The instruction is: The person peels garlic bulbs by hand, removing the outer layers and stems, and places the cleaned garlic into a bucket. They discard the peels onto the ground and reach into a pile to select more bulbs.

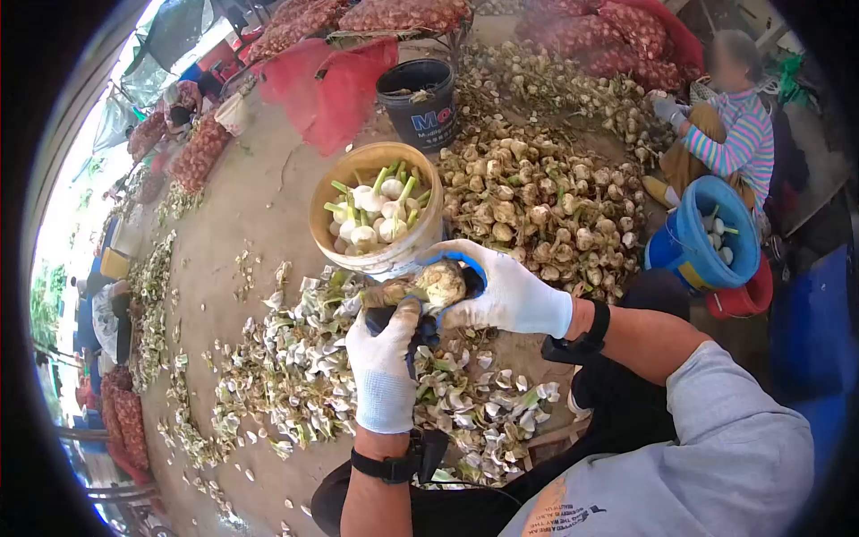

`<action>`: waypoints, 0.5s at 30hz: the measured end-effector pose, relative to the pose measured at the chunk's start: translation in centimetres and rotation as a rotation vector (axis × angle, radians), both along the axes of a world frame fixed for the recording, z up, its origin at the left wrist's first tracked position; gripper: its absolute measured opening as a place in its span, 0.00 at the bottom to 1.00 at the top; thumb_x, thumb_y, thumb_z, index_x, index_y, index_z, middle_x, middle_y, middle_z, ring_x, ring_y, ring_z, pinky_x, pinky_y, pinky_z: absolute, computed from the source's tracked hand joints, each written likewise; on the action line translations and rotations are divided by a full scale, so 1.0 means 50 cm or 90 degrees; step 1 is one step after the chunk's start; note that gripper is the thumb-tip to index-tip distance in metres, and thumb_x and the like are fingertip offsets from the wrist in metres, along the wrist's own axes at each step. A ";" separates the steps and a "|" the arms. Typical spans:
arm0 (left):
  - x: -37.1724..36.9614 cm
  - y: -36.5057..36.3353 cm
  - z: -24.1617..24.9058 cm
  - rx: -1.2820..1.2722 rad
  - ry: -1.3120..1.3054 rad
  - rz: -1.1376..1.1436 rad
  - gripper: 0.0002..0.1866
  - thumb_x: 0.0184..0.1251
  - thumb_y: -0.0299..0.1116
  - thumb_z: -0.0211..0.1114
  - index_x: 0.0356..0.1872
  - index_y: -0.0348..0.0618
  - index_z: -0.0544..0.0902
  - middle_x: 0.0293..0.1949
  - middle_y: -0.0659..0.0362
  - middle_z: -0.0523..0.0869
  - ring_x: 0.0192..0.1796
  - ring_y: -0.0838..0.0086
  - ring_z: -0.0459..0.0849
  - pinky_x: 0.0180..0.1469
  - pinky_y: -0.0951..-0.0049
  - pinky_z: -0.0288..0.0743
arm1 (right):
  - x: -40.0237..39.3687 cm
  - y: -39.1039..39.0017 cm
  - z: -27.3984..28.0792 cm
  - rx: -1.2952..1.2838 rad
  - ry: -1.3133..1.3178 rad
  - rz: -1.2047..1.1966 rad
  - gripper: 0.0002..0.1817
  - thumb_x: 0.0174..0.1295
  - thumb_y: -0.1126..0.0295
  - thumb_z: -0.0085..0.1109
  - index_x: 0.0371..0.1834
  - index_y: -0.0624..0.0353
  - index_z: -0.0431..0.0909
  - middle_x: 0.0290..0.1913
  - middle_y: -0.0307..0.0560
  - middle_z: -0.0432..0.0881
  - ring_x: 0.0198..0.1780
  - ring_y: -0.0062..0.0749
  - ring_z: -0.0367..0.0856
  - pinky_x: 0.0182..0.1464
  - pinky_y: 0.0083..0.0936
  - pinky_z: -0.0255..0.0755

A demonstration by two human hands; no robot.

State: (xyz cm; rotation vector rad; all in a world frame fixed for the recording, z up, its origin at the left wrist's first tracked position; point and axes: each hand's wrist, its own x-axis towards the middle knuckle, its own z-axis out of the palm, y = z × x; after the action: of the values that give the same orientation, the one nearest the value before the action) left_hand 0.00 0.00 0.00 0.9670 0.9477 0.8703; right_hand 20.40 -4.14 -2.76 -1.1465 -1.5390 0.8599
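Between my gloved hands is an unpeeled garlic bulb point(443, 285) with dirty brown skin, its stalk pointing left. My right hand point(510, 294) is closed around the bulb from the right. My left hand point(386, 353) grips the stalk end from below, thumb on top; its other fingers are partly hidden. Just beyond them stands a white bucket point(324, 231) holding peeled white garlic bulbs point(365, 234) with green stalks. Below my hands, garlic peelings point(304, 358) are scattered over the floor.
A large heap of unpeeled garlic point(546, 197) lies ahead right. A black bucket point(416, 103) stands behind the white one. At the right, another person point(729, 134) sits by a blue bucket point(676, 246) with peeled garlic inside. Red mesh sacks point(403, 13) are piled at the back.
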 end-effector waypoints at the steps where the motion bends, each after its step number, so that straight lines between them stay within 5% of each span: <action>1: -0.002 0.000 0.008 0.024 0.027 -0.020 0.14 0.73 0.28 0.68 0.56 0.33 0.83 0.41 0.58 0.89 0.37 0.78 0.86 0.45 0.75 0.83 | -0.001 0.002 -0.001 -0.010 0.035 -0.001 0.37 0.72 0.49 0.69 0.74 0.63 0.69 0.65 0.52 0.81 0.66 0.38 0.81 0.69 0.42 0.77; 3: 0.006 -0.003 0.005 0.045 0.051 -0.040 0.14 0.73 0.25 0.67 0.56 0.33 0.83 0.44 0.58 0.89 0.40 0.79 0.86 0.47 0.74 0.83 | 0.004 0.001 -0.006 -0.022 0.067 -0.002 0.37 0.72 0.49 0.69 0.73 0.63 0.70 0.60 0.49 0.85 0.61 0.37 0.85 0.64 0.41 0.82; 5: 0.021 -0.010 0.004 0.199 0.140 0.000 0.13 0.71 0.22 0.64 0.54 0.32 0.83 0.43 0.59 0.89 0.40 0.82 0.84 0.45 0.76 0.80 | 0.010 -0.002 -0.007 -0.295 0.490 0.079 0.35 0.72 0.47 0.67 0.70 0.63 0.72 0.54 0.48 0.86 0.50 0.32 0.89 0.44 0.35 0.90; 6: 0.020 -0.009 -0.002 0.200 0.140 0.000 0.13 0.71 0.22 0.64 0.54 0.32 0.83 0.43 0.59 0.89 0.40 0.82 0.84 0.45 0.76 0.80 | 0.008 0.002 -0.018 -0.309 0.530 0.076 0.40 0.70 0.38 0.64 0.69 0.65 0.74 0.48 0.49 0.87 0.40 0.31 0.90 0.32 0.34 0.87; 9: 0.016 -0.012 -0.018 0.362 0.266 0.004 0.14 0.70 0.20 0.63 0.55 0.33 0.83 0.43 0.59 0.89 0.40 0.83 0.83 0.44 0.77 0.79 | 0.022 -0.001 -0.028 -0.452 0.663 0.158 0.40 0.72 0.36 0.60 0.67 0.64 0.75 0.45 0.49 0.88 0.39 0.34 0.91 0.33 0.33 0.88; 11: 0.016 -0.016 -0.013 0.266 0.215 -0.002 0.15 0.70 0.21 0.64 0.56 0.35 0.83 0.44 0.60 0.89 0.41 0.81 0.83 0.45 0.76 0.79 | 0.021 -0.005 -0.020 -0.452 0.610 0.114 0.40 0.73 0.33 0.55 0.66 0.63 0.76 0.44 0.50 0.88 0.38 0.37 0.91 0.35 0.32 0.88; 14: 0.010 -0.008 -0.011 0.180 0.147 0.012 0.13 0.73 0.23 0.67 0.56 0.35 0.83 0.44 0.62 0.88 0.41 0.81 0.82 0.46 0.77 0.78 | 0.020 -0.004 0.004 -0.389 0.606 0.151 0.40 0.71 0.37 0.62 0.69 0.63 0.74 0.49 0.50 0.88 0.42 0.34 0.90 0.40 0.31 0.88; 15: 0.012 -0.005 -0.009 0.150 0.067 0.033 0.12 0.74 0.25 0.68 0.55 0.35 0.83 0.43 0.63 0.88 0.41 0.82 0.82 0.46 0.77 0.78 | 0.015 -0.005 0.015 -0.312 0.484 0.126 0.40 0.70 0.41 0.66 0.71 0.63 0.72 0.52 0.49 0.87 0.45 0.32 0.90 0.43 0.31 0.88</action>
State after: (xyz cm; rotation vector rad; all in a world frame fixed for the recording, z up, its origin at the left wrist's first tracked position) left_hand 0.59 -0.24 -0.47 1.2040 0.9771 0.9977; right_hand 21.13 -4.37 -2.03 -0.8343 -0.8295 1.6431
